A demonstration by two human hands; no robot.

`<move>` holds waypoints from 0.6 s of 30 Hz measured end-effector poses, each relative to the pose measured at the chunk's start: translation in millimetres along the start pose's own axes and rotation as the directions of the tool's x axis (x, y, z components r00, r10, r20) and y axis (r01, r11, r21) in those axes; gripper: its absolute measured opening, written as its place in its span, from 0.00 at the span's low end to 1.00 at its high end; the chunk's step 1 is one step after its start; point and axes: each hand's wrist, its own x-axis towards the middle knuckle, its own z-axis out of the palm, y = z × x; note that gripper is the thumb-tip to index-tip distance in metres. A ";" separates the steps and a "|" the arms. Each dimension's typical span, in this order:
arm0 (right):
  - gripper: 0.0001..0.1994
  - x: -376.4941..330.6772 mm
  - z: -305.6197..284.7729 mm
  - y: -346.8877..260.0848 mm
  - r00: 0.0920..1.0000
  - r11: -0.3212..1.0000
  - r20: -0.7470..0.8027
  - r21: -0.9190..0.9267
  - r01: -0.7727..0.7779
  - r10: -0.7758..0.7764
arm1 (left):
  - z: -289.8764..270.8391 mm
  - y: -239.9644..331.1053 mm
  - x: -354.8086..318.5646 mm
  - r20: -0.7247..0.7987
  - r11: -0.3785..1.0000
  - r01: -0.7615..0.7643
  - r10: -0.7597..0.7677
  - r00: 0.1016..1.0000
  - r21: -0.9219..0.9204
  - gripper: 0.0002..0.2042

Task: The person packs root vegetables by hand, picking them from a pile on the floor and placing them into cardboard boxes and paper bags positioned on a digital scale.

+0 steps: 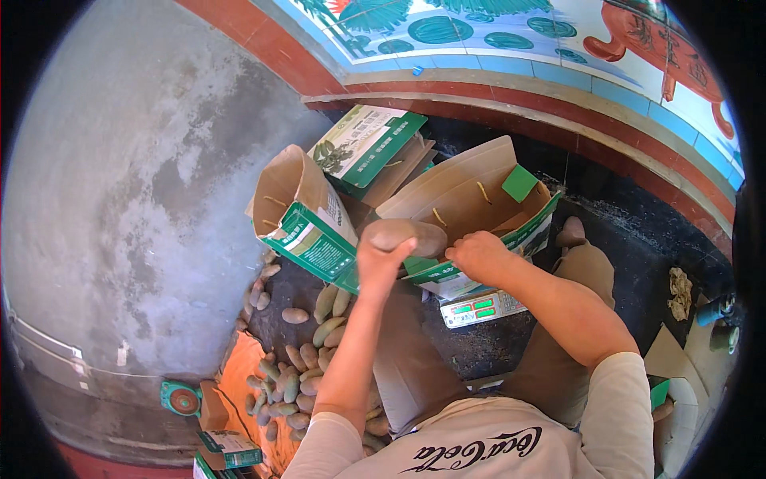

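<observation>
Gripping a brown sweet potato [408, 236] in my left hand [381, 259], I hold it above the open green-and-white carton [479, 209]. My right hand [479, 254] closes on the carton's front edge, just above a small weighing scale [481, 308].

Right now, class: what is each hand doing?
Left hand: closed on a sweet potato.
Right hand: gripping the cardboard box edge.

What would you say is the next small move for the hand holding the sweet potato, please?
Probably lower the sweet potato into the open carton: the left hand holds it at the carton's front edge, and the right hand grips that edge beside it.
</observation>
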 end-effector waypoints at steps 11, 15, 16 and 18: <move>0.09 6.0 -4.4 -1.5 0.999 1.000 0.028 -0.024 -0.020 0.021 | 35.7 -28.2 27.5 0.206 0.867 -0.036 -0.078 0.975 0.497 0.14; 0.08 7.2 -9.7 -2.0 0.998 0.999 0.047 0.009 -0.039 0.039 | 16.3 -17.6 14.1 0.166 0.844 -0.280 0.229 0.959 0.458 0.06; 0.08 7.7 -6.6 -2.2 0.998 0.999 0.051 0.008 -0.042 0.041 | 7.5 -15.4 8.1 0.166 0.846 -0.279 0.226 0.960 0.455 0.06; 0.07 10.7 1.6 -3.1 0.999 0.999 -0.029 -0.042 -0.015 0.014 | -18.6 -9.7 -5.9 0.065 0.828 -0.300 0.307 0.950 0.473 0.07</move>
